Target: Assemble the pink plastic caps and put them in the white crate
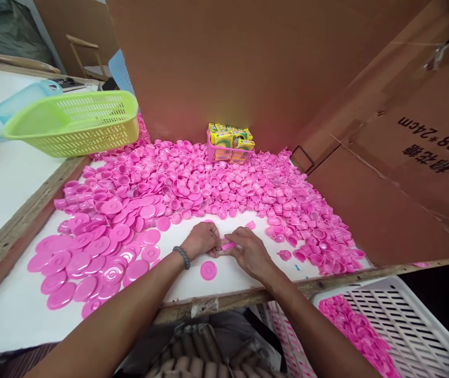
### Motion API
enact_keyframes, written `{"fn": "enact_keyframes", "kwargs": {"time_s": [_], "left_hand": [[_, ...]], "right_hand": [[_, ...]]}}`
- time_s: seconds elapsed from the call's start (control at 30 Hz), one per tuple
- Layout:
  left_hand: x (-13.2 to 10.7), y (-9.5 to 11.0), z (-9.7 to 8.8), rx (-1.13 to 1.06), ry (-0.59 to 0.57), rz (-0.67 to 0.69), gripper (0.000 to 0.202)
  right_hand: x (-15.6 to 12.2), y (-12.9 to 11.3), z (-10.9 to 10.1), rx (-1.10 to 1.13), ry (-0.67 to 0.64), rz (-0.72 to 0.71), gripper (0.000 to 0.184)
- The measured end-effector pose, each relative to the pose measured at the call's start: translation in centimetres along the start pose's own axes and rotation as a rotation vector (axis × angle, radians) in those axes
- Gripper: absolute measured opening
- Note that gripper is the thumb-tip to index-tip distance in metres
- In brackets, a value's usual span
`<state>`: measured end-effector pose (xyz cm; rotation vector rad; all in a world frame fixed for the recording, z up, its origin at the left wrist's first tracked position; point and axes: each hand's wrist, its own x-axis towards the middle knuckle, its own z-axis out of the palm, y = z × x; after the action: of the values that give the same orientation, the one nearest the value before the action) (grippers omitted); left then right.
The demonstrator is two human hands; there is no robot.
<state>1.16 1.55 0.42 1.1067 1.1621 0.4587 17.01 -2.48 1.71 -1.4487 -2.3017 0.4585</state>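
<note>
My left hand (201, 240), with a beaded bracelet at the wrist, is closed in a pinch at the left end of a small pink plastic piece (229, 245). My right hand (253, 256) grips the same piece from the right, fingers curled round it. Its exact shape is partly hidden by the fingers. Just below the hands a round pink toy plate (208, 270) lies flat on the white tabletop (185, 286). Another pink disc shows partly behind my left hand. A small pink piece (251, 225) lies beyond my right hand.
Pink toy plates (86, 262) are heaped at left; small pink toy cups (224, 184) cover the back and right. A pink basket (230, 154) holds yellow boxes. A green basket (78, 126) sits at left. Cardboard (279, 68) walls the back. A white crate (409, 320) stands lower right.
</note>
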Motion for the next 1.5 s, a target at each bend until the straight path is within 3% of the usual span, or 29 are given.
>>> {"fn": "enact_keyframes", "kwargs": {"time_s": [0.2,0.3,0.4,0.47,0.57,0.8,1.0,1.13,1.4,1.5], "left_hand": [[-1.0,0.3,0.0,-0.075,-0.082,0.014,0.019],[-1.0,0.1,0.0,-0.06,-0.058,0.033,0.022],[-0.8,0.0,0.1,-0.076,-0.017,0.051,0.028],[-0.7,0.1,0.2,-0.097,-0.014,0.047,0.03],[-0.7,0.2,0.5,-0.105,-0.011,0.037,0.032],[-0.3,-0.6,0.9,-0.043,0.013,0.067,0.028],[-0.5,-0.6,1.1,-0.116,-0.015,0.12,0.023],[-0.5,-0.7,1.3,-0.074,0.044,0.114,0.022],[-0.8,-0.3,1.7,-0.005,0.03,0.076,0.022],[-1.1,-0.1,1.9,0.023,0.041,0.058,0.026]], "right_hand": [[0.0,0.1,-0.8,0.217,-0.07,0.001,0.021],[-0.1,0.3,-1.2,0.294,-0.105,0.041,0.027],[-0.5,0.6,-1.0,0.225,-0.005,0.104,0.033],[-0.8,0.7,-0.7,0.138,0.052,0.067,0.026],[-1.1,0.5,-0.3,0.047,0.06,0.0,0.013],[-1.3,0.5,0.1,0.053,0.074,-0.033,0.013],[-2.9,-0.1,0.7,0.002,0.266,0.099,0.017],[-3.1,-0.6,0.4,-0.053,0.164,0.121,0.017],[-1.4,0.4,-0.5,0.016,0.042,0.074,0.018],[-1.3,0.4,-0.4,0.044,0.063,0.078,0.024]]}}
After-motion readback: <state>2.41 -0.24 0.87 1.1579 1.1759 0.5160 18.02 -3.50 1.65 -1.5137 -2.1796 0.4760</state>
